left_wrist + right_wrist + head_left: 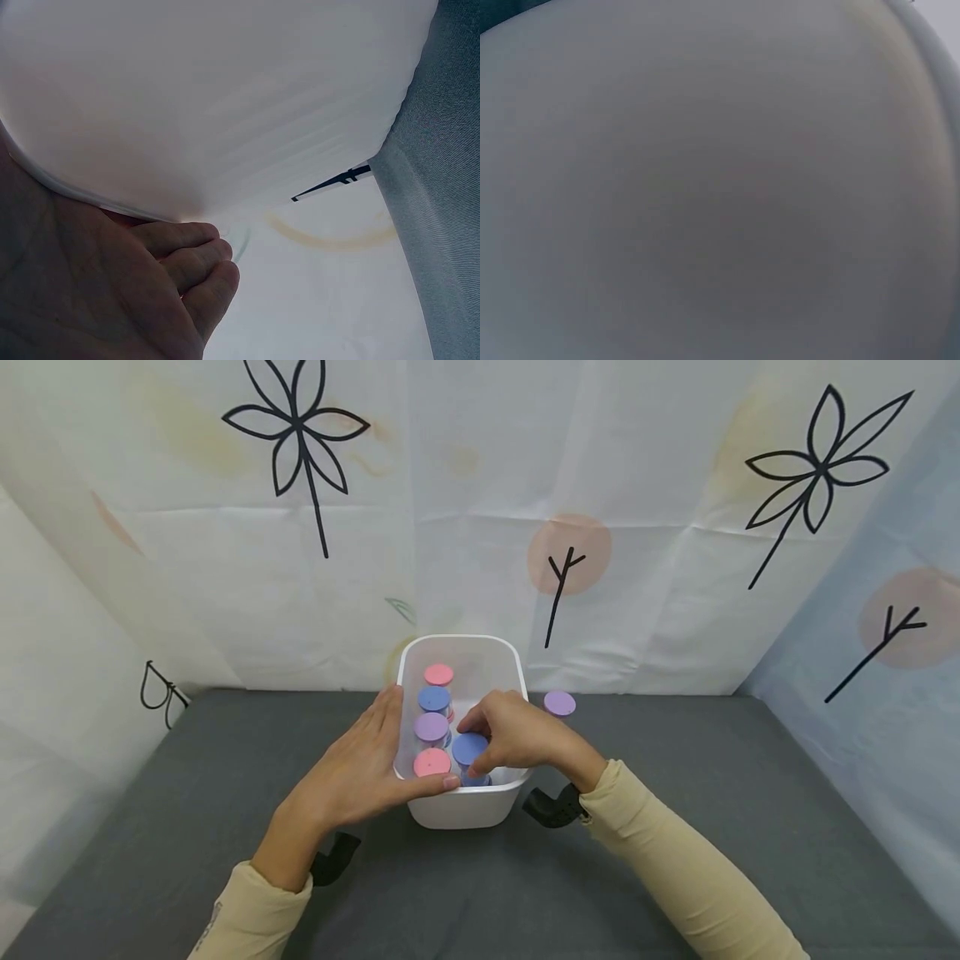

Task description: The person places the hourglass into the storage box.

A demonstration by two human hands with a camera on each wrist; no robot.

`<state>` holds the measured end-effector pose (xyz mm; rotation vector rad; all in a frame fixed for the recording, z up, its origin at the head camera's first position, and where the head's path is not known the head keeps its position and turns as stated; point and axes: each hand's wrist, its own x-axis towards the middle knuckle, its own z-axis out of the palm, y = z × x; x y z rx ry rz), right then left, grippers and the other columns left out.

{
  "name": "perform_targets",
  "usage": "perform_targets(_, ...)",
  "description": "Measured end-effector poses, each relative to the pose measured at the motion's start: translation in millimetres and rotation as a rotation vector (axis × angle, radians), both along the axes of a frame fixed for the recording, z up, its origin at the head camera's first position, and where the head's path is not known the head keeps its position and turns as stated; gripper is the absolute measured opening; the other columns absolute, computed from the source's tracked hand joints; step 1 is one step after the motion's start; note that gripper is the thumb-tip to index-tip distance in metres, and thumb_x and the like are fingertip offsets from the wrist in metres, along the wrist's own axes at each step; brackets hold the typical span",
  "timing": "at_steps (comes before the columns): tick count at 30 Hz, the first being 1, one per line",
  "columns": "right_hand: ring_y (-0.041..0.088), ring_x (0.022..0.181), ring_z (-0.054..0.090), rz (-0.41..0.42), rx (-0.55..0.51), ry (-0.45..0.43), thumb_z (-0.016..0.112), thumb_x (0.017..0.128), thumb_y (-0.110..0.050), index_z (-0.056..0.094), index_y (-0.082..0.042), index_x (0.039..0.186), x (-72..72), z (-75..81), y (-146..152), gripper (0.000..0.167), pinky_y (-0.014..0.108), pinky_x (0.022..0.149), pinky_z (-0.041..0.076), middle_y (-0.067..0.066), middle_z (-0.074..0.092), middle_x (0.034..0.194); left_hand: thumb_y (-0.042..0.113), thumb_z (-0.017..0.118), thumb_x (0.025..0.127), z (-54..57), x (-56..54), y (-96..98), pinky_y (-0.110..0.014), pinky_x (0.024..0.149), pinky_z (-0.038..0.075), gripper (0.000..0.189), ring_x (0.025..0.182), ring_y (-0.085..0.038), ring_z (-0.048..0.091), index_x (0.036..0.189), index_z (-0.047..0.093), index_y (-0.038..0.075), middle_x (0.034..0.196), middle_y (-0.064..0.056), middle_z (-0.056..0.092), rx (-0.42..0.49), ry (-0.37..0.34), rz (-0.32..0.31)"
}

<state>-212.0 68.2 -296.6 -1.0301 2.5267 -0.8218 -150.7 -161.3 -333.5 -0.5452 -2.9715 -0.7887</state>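
A white plastic bin (468, 810) stands in the middle of the table. Inside it, along the left wall, is a row of small lidded jars: a pink-lidded jar (438, 674), a blue-lidded jar (434, 698), a purple-lidded jar (431, 727) and a nearer pink-lidded jar (432, 763). My right hand (517, 731) reaches over the right rim and grips another blue-lidded jar (470, 748) between thumb and fingers, beside the row. My left hand (360, 768) rests along the left rim, fingers straight, thumb across the near corner. In the left wrist view, its fingers (202, 270) lie against the bin's outside.
A purple-lidded jar (559, 703) stands on the dark grey table (660, 743), just right of the bin. Behind the table hangs a pale printed cloth (465, 560). The bin's wall (720, 187) fills the right wrist view.
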Motion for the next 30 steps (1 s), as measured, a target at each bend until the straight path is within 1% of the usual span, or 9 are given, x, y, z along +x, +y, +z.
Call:
perform_targets(5,0.007,0.067,0.055,-0.004,0.047,0.048,0.09,0.071,-0.005,0.079,-0.003,0.104,-0.5,-0.9,-4.6,0.034,0.021,0.062,0.047,-0.004,0.072,0.079,0.086,0.057,0.079,-0.1,-0.2,-0.6,-0.055,0.121,0.019,0.131,0.155,-0.032,0.005,0.162,-0.003,0.003,0.169,-0.011,-0.001,-0.003,0.001,0.002)
perform_targets(7,0.007,0.064,0.053,-0.003,0.056,0.062,0.091,0.071,-0.006,0.08,-0.004,0.101,-0.7,-1.7,-5.6,0.031,0.021,0.059,0.044,-0.005,0.069,0.074,0.086,0.058,0.078,-0.4,-0.3,-0.7,-0.054,0.121,0.019,0.132,0.155,-0.031,0.005,0.162,-0.002,0.003,0.169,-0.011,0.0,0.001,0.006,0.0)
perform_targets(13,0.007,0.063,0.051,-0.016,0.063,0.087,0.091,0.072,-0.007,0.08,-0.004,0.098,0.6,-2.6,-7.1,0.029,0.021,0.057,0.041,-0.005,0.067,0.071,0.085,0.058,0.078,-0.9,-0.9,-1.5,-0.055,0.121,0.019,0.132,0.155,-0.031,0.006,0.162,-0.003,0.004,0.169,-0.012,0.0,0.007,0.004,0.002)
perform_targets(16,0.008,0.068,0.056,-0.046,0.052,0.08,0.091,0.072,-0.007,0.079,-0.002,0.103,2.9,-2.5,-6.6,0.033,0.022,0.062,0.046,-0.002,0.071,0.078,0.085,0.059,0.078,-1.2,-0.7,-1.4,-0.054,0.121,0.019,0.132,0.155,-0.031,0.005,0.162,-0.003,0.004,0.169,-0.011,-0.001,0.006,0.002,0.001)
perform_targets(19,0.011,0.081,0.066,-0.094,0.031,0.064,0.092,0.072,-0.008,0.076,0.002,0.113,6.4,-2.0,-5.3,0.044,0.025,0.076,0.056,0.005,0.076,0.095,0.085,0.059,0.078,-1.5,-0.7,-0.8,-0.053,0.121,0.02,0.132,0.155,-0.03,0.007,0.162,0.0,0.004,0.169,-0.011,0.002,0.012,0.021,-0.007)
perform_targets(22,0.017,0.095,0.071,-0.136,-0.002,0.051,0.092,0.072,-0.009,0.072,0.005,0.119,10.0,-1.5,-3.4,0.053,0.032,0.088,0.057,0.011,0.075,0.108,0.085,0.06,0.078,-1.4,-0.6,-0.4,-0.053,0.121,0.021,0.131,0.155,-0.03,0.008,0.162,0.002,0.003,0.169,-0.012,0.004,0.015,0.031,-0.007)
perform_targets(27,0.022,0.101,0.072,-0.178,-0.071,0.045,0.092,0.073,-0.011,0.072,0.005,0.12,14.4,-1.5,1.4,0.054,0.035,0.091,0.057,0.013,0.073,0.114,0.086,0.058,0.078,-1.0,0.0,0.3,-0.055,0.121,0.021,0.132,0.155,-0.032,0.006,0.162,0.0,0.003,0.169,-0.012,0.001,-0.003,-0.001,0.007)
perform_targets(30,0.023,0.103,0.072,-0.201,-0.129,0.03,0.092,0.073,-0.012,0.071,0.004,0.122,17.0,-1.3,5.9,0.055,0.036,0.092,0.056,0.013,0.072,0.117,0.086,0.057,0.078,-0.7,0.0,0.2,-0.055,0.121,0.02,0.132,0.155,-0.032,0.006,0.162,0.0,0.003,0.169,-0.013,0.0,-0.01,-0.005,0.01)
